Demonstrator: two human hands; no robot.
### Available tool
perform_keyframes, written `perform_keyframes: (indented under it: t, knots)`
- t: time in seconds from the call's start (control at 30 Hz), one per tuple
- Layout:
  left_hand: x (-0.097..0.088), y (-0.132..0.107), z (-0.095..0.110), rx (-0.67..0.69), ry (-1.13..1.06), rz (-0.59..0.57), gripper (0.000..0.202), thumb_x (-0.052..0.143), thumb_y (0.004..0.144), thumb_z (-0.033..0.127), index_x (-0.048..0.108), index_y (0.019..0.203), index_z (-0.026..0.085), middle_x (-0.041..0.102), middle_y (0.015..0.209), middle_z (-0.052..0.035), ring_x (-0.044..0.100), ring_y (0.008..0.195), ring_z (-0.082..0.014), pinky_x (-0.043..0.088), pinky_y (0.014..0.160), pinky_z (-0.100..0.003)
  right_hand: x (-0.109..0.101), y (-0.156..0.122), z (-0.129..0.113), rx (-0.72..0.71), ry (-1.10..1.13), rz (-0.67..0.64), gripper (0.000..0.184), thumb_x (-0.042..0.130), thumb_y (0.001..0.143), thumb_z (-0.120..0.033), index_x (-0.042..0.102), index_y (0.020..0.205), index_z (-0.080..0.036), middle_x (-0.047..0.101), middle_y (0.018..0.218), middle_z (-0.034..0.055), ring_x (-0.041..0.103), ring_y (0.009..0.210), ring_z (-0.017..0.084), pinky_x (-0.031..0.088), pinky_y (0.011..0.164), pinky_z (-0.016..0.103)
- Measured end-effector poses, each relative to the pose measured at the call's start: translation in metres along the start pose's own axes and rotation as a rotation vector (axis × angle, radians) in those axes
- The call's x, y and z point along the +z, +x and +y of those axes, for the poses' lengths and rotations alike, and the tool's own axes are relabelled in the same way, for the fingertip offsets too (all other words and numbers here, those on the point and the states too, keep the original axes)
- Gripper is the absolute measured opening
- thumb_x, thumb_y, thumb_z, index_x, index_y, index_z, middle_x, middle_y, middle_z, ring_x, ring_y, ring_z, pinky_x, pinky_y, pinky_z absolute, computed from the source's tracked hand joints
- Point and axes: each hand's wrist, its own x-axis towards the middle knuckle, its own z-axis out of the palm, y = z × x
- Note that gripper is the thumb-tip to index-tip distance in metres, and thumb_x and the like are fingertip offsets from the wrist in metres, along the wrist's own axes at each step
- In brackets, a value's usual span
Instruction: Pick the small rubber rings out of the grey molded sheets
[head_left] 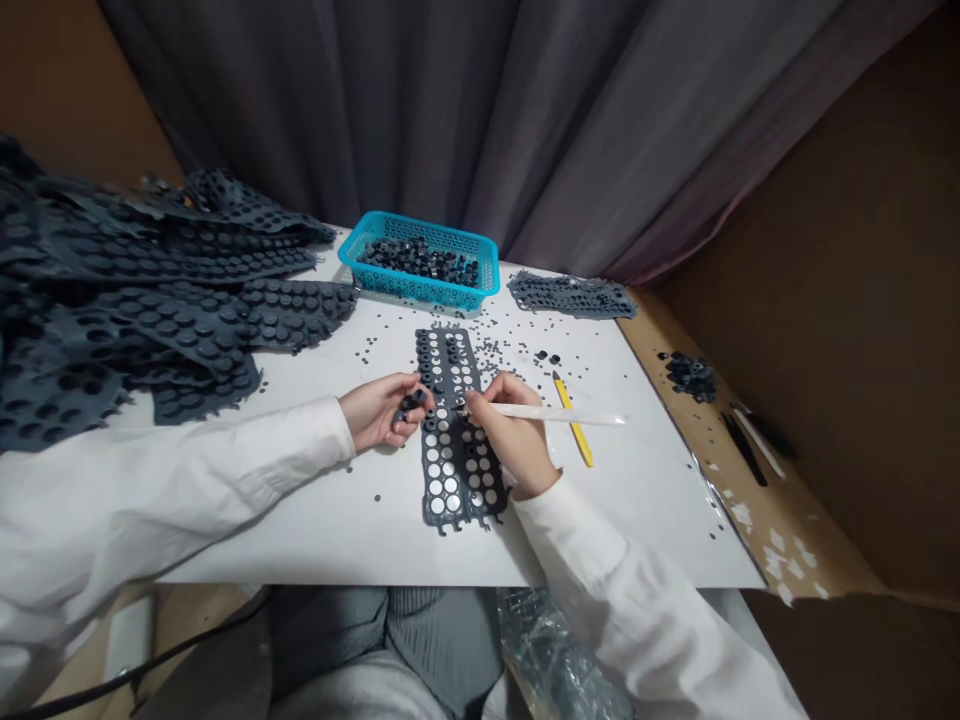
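Our left hand [382, 412] rests just left of a punched grey rubber sheet [457, 470], its fingers curled and pinching a small clump of dark rubber pieces [411, 403]. Our right hand [514, 435] pinches a flat white stick [559, 412] between thumb and fingers, over the sheet's right side. The sheet lies lengthwise mid-board, toward the near edge of a white board [622, 500]; some holes show white, others hold dark pieces. A yellow stick [574, 425] lies just right of our right hand, and small dark bits [375, 495] are scattered around. Along the far edge sits a blue plastic basket [418, 258] of dark pieces, with another rubber sheet [571, 295] at its right. A heap of rubber sheets [150, 290] covers the left end.
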Motion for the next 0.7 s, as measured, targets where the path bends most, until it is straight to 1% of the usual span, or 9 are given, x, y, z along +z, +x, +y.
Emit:
perform_keyframes:
  t: [0.07,0.17,0.27,0.33,0.37,0.47,0.57,0.63,0.7]
  knots:
    - [-0.003,0.004,0.005,0.067,0.001,0.087,0.030,0.046,0.086,0.034,0.055,0.066,0.013,0.045,0.051,0.0001,0.038,0.037,-0.0077,0.028,0.031,-0.014,0.007,0.002,0.009,-0.015,-0.052,-0.014,0.026,0.060,0.075,-0.026,0.042,0.056,-0.020,0.046,0.050,-0.0066,0.043,0.050,0.010,0.035,0.053,0.023]
    - [-0.007,0.007,0.013,0.128,-0.001,0.170,0.019,0.051,0.079,0.022,0.055,0.063,0.012,0.050,0.052,-0.0019,0.044,0.038,-0.0076,0.033,0.033,-0.013,0.016,0.001,0.020,-0.041,-0.119,-0.035,0.026,0.059,0.071,-0.022,0.040,0.053,-0.020,0.041,0.048,-0.0074,0.039,0.050,0.009,0.033,0.053,0.022]
    - [-0.010,0.007,0.019,0.150,-0.006,0.179,0.010,0.048,0.069,0.012,0.057,0.065,0.012,0.055,0.055,-0.0040,0.049,0.041,-0.0095,0.039,0.035,-0.015,0.019,-0.003,0.022,-0.043,-0.118,-0.055,0.025,0.057,0.069,-0.019,0.039,0.052,-0.020,0.038,0.048,-0.0079,0.036,0.049,0.009,0.032,0.052,0.022]
    - [-0.010,0.007,0.021,0.154,-0.010,0.174,0.012,0.046,0.064,0.011,0.058,0.065,0.012,0.058,0.059,-0.0060,0.053,0.045,-0.0117,0.044,0.036,-0.018,0.018,-0.004,0.021,-0.029,-0.111,-0.053,0.025,0.057,0.068,-0.019,0.039,0.052,-0.020,0.038,0.047,-0.0078,0.036,0.049,0.009,0.031,0.052,0.022]
    - [-0.009,0.007,0.022,0.155,-0.013,0.169,0.013,0.045,0.064,0.011,0.058,0.065,0.012,0.059,0.061,-0.0071,0.055,0.046,-0.0127,0.046,0.037,-0.019,0.018,-0.004,0.020,-0.022,-0.109,-0.049,0.025,0.057,0.069,-0.019,0.039,0.052,-0.020,0.038,0.047,-0.0077,0.036,0.049,0.009,0.031,0.052,0.022]
    - [-0.008,0.009,0.022,0.162,-0.006,0.169,0.017,0.044,0.073,0.014,0.056,0.061,0.011,0.059,0.062,-0.0072,0.057,0.049,-0.0134,0.049,0.039,-0.021,0.017,-0.004,0.017,-0.017,-0.108,-0.034,0.025,0.056,0.069,-0.021,0.039,0.052,-0.021,0.038,0.048,-0.0075,0.037,0.050,0.009,0.032,0.052,0.022]
    - [-0.008,0.012,0.020,0.175,0.019,0.186,0.024,0.047,0.083,0.018,0.053,0.060,0.012,0.051,0.052,-0.0014,0.052,0.043,-0.0106,0.045,0.034,-0.017,0.017,-0.005,0.018,-0.022,-0.121,-0.027,0.025,0.056,0.069,-0.020,0.038,0.052,-0.021,0.038,0.048,-0.0077,0.037,0.050,0.009,0.032,0.052,0.022]
    - [-0.007,0.014,0.018,0.200,0.046,0.204,0.019,0.049,0.085,0.016,0.058,0.070,0.011,0.046,0.048,0.0020,0.048,0.039,-0.0087,0.039,0.031,-0.014,0.017,-0.005,0.019,-0.038,-0.139,-0.039,0.024,0.055,0.068,-0.018,0.038,0.052,-0.021,0.038,0.048,-0.0078,0.036,0.049,0.009,0.032,0.052,0.022]
    - [-0.007,0.015,0.015,0.231,0.100,0.228,0.013,0.049,0.087,0.012,0.062,0.083,0.011,0.048,0.049,0.0029,0.046,0.037,-0.0073,0.034,0.029,-0.011,0.018,-0.005,0.021,-0.061,-0.158,-0.053,0.024,0.054,0.068,-0.017,0.038,0.051,-0.020,0.039,0.047,-0.0077,0.037,0.048,0.009,0.031,0.051,0.022]
